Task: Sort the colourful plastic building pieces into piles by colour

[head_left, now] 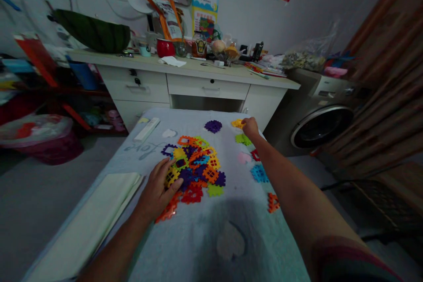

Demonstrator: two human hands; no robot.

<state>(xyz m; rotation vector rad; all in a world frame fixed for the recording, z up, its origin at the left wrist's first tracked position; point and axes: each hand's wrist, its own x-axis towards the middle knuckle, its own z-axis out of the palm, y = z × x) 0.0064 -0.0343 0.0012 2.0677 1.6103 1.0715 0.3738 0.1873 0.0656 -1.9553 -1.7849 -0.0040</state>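
1. Plastic pieces [198, 171], multicoloured and notch-edged, lie heaped on a pale cloth [185, 242]
2. Left hand [161, 185]: thumb and fingers spread wide, touching the heap's left side
3. Right hand [251, 128]: fingers drawn narrow at a yellow piece [236, 124] near the cloth's far right corner; grip cannot be confirmed
4. Purple piece [213, 126] lies left of the yellow piece, apart from the heap

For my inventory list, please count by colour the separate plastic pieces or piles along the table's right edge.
Yellow plastic: 1
Green plastic: 1
Red plastic: 1
Blue plastic: 1
Orange plastic: 1
Total visible: 5; more may be hidden.
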